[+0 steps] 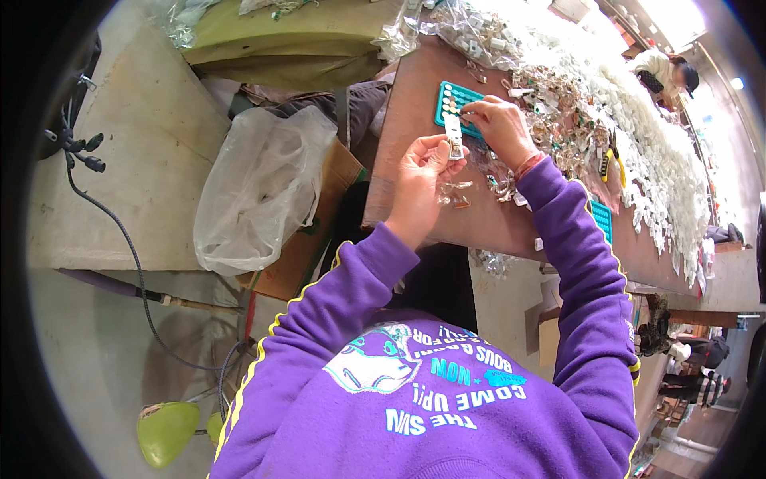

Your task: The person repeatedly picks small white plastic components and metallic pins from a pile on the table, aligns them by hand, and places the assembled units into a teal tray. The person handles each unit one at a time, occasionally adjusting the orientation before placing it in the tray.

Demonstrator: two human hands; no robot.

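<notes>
My left hand (423,180) is closed on a small white plastic housing (454,134), held by its lower end between thumb and fingers. Small metal parts show at that end. The housing's upper end overlaps a teal tray (471,93) with rows of round pockets, several of which hold pale round pieces (448,99). Over the tray's right side, my right hand (506,129) has thumb and fingertips pinched together, close to the top of the housing. Whatever lies between those fingertips is too small to make out.
Loose metal parts (550,100) cover the brown tabletop (415,88), with a long heap of white plastic pieces (662,184) beyond. Yellow-handled pliers (613,168) lie on the right. Another teal tray (600,219) is beside my right forearm. A plastic bag (259,188) hangs at left. A person (666,76) sits far right.
</notes>
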